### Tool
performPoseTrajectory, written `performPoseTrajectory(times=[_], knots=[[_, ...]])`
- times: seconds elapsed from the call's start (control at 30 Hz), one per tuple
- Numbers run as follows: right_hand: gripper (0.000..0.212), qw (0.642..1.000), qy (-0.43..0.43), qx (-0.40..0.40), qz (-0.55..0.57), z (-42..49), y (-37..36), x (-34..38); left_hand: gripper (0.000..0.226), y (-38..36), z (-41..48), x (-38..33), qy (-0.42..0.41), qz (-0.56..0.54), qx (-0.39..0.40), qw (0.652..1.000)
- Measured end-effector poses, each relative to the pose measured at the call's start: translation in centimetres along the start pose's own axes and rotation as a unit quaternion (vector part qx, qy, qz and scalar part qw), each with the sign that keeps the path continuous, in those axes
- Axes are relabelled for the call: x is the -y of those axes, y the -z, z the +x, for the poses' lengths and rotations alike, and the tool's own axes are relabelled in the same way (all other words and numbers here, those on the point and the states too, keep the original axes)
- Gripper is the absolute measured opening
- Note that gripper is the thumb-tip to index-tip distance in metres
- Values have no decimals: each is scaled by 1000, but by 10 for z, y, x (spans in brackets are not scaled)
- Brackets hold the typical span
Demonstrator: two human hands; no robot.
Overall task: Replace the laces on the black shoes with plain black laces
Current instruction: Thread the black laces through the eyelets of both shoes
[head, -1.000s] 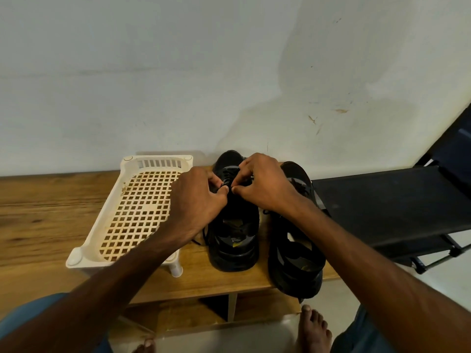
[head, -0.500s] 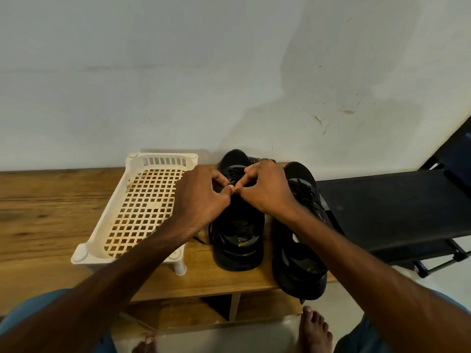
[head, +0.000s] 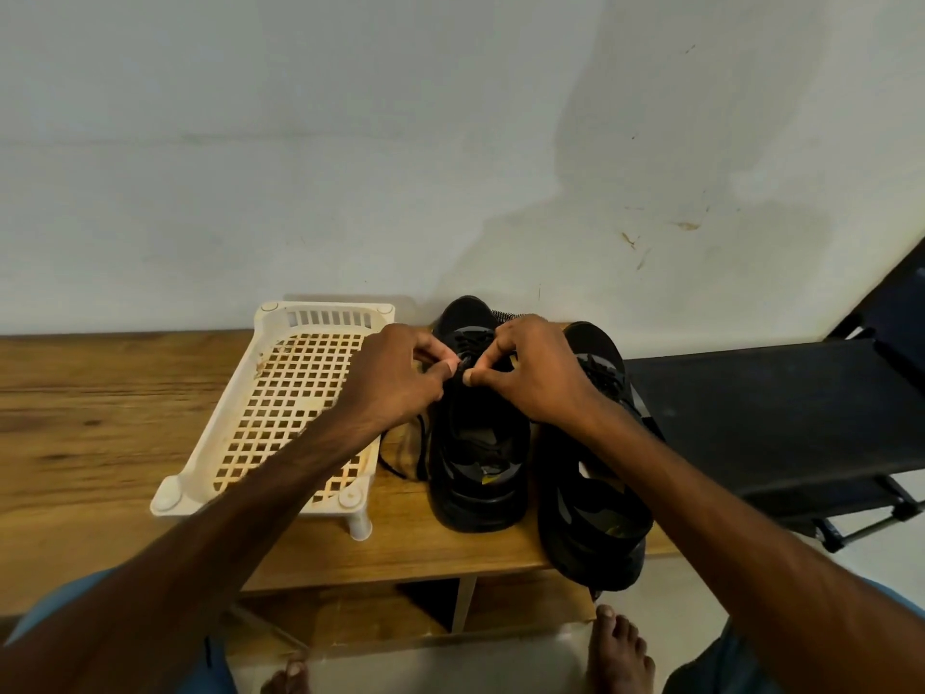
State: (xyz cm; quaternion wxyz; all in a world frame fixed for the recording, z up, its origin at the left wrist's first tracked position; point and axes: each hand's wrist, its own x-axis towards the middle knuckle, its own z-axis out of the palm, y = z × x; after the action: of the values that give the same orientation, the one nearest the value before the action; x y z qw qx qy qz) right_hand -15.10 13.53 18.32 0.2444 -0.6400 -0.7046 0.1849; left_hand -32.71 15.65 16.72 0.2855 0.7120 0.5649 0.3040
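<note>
Watching from my remote station, I see both hands meet over the left-standing black shoe (head: pixel 475 468) on the wooden surface (head: pixel 100 418). The left hand (head: pixel 395 378) and the right hand (head: pixel 535 373) each pinch the black lace (head: pixel 389 462) between thumb and fingertips at the eyelets, while its slack trails beside the white plastic rack (head: pixel 300 393). I judge the step to be threading an eyelet, though I cannot tell whether this lace is old or new. The next move calls for a short, even pull that keeps the tip from slipping. The second shoe (head: pixel 595 518) stands just beside the first, under the right wrist.
</note>
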Motion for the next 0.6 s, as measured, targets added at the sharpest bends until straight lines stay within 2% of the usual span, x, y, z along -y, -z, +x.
performPoseTrajectory(times=[0.2,0.37,0.6], knots=[[11,995,-21,63,73,2,5,-5,15,3,3,3,-5,20,38,999],[8,997,-16,17,76,3,-3,-6,20,6,4,4,-35,11,57,998],[8,998,-9,-14,54,0,-7,-4,11,9,5,6,-72,-16,58,996]])
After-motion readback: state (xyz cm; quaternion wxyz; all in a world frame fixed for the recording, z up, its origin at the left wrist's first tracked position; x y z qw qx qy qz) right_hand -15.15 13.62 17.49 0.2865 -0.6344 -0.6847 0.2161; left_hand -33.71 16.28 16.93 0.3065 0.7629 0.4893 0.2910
